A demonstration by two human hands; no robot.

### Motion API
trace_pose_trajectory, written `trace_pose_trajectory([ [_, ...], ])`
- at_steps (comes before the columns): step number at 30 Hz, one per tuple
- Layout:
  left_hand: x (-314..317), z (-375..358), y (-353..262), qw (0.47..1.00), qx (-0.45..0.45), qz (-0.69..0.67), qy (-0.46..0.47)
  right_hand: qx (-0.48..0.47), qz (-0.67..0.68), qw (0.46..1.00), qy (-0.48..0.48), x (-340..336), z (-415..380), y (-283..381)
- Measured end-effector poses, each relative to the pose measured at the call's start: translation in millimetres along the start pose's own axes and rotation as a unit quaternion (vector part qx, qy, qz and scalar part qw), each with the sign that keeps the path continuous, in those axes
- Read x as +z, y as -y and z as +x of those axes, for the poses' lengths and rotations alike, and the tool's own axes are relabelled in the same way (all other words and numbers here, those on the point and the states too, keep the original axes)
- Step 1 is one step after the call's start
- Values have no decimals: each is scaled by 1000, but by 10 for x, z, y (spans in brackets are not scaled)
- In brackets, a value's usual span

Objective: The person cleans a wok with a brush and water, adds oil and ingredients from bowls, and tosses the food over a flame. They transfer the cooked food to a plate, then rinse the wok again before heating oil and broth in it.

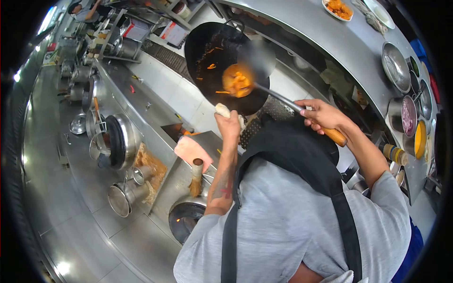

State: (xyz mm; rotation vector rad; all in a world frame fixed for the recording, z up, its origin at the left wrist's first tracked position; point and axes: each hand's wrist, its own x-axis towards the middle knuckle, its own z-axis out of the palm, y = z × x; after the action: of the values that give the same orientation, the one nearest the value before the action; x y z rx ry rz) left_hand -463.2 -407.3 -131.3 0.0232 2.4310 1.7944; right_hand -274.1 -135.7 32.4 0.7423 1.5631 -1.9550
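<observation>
My left hand (229, 123) is closed on a pale cloth (222, 110) at the near rim of a black wok (207, 47). The wok is tilted, with a few orange bits stuck to its inside. In my right hand (323, 115) is a ladle (283, 98) with a wooden handle end; my fingers wrap round its shaft. The ladle's bowl holds orange food pieces in sauce (238, 84) and is over the wok. A grey, blurred round shape beside the bowl is too smeared to make out.
A steel counter (302, 23) curves along the right, bearing a plate of orange food (338, 8), a metal bowl (396, 66) and a pot (402, 115). On the left are a lidded pot (120, 141), a brush (196, 179) and a second wok (186, 219). A person (86, 13) is far off, upper left.
</observation>
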Motion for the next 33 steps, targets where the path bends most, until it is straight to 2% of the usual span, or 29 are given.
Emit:
trace_pose_trajectory([
  [1, 73, 60, 63, 1000, 7, 26, -8, 6, 119, 992, 41, 33, 10, 23],
  [2, 91, 113, 67, 998, 14, 53, -20, -2, 119, 992, 48, 21, 7, -19],
  [3, 50, 186, 52, 995, -37, 94, -6, -18, 250, 961, 118, -70, -2, -124],
  [4, 41, 232, 41, 996, -25, 87, -10, -33, 373, 908, 188, -172, 5, -229],
  [6, -43, 270, -217, 992, -97, -64, 47, -24, 478, 841, 251, -254, 46, -398],
  [8, -208, 311, -477, 954, -252, -144, 79, -36, 435, 878, 196, -78, 58, -213],
  [9, -338, 337, -527, 940, -287, -146, 112, -63, 402, 892, 196, -26, 53, -77],
  [10, -466, 405, -419, 916, -320, -195, 142, -76, 368, 914, 156, 9, 23, 26],
  [11, -595, 385, -456, 911, -329, -180, 172, -85, 358, 921, 126, -19, -23, 68],
  [12, -693, 262, -748, 897, -346, -161, 223, -94, 347, 929, 91, -94, -95, 76],
  [13, -675, 205, -840, 884, -381, -193, 191, -116, 344, 929, 78, -231, -175, 40],
  [14, -695, 194, -882, 877, -371, -223, 206, -138, 341, 928, 61, -386, -299, 4],
  [17, -313, 103, -1379, 902, -299, -255, 180, -203, 241, 936, -154, -753, -831, 100],
  [20, 183, 115, -1754, 923, -236, -247, 178, -238, 136, 896, -350, -1195, -1045, 108],
  [22, 498, 263, -1903, 908, -223, -282, 216, -237, 45, 854, -460, -1538, -1037, 49],
  [23, 679, 292, -2048, 902, -219, -297, 223, -235, 45, 853, -463, -1740, -1081, 49],
  [25, 1062, 427, -2233, 888, -216, -323, 244, -129, -84, 851, -502, -2128, -1177, 79],
  [26, 1242, 496, -2320, 880, -220, -332, 258, -130, -83, 850, -503, -2245, -1177, 49],
  [28, 1543, 534, -2528, 886, -207, -329, 252, -136, -234, 792, -547, -2447, -1106, -6],
  [32, 2086, 633, -2694, 892, -195, -326, 245, -153, -248, 787, -543, -2651, -1161, 92],
  [33, 2170, 664, -2698, 891, -199, -320, 255, -106, -243, 804, -532, -2692, -1210, 169],
])
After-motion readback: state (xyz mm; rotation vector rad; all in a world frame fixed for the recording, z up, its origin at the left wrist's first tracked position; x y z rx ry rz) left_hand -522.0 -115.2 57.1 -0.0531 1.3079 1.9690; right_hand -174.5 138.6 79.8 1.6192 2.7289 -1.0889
